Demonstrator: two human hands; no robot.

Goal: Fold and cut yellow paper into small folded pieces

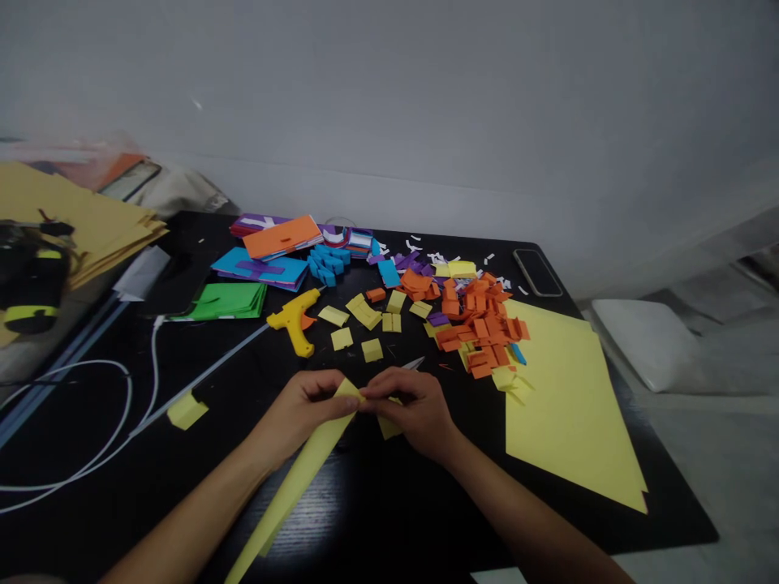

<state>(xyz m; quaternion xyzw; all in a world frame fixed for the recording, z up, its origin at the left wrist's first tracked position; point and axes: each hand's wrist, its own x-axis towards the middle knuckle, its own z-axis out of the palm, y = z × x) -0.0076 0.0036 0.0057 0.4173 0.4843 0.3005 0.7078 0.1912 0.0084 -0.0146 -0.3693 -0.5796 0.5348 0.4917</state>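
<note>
A plain, smooth wall [426, 105] backs a black table [426, 503], whose surface shows a faint grain where light falls on it. At its right side, as I observe it, lie flat yellow sheets [565, 414], straight-edged and slightly out of register. A long yellow strip [298, 483], creased lengthwise, runs from the near edge up to the hands at the table's middle. The left hand [313, 410] is closed on it, thumb flat on top, fingers curled beneath; the right hand [417, 405] pinches its far tip between thumb and forefinger, other fingers folded in. Beyond the right hand is a heap of folded orange pieces [480, 324], stiff and boxy. A yellow glue gun [295, 318], of smooth moulded make, lies on its side beyond the left hand. A pointed metal blade [415, 363] shows just past the right hand. Smallest are thin, curled white scraps [414, 243] near the wall.
</note>
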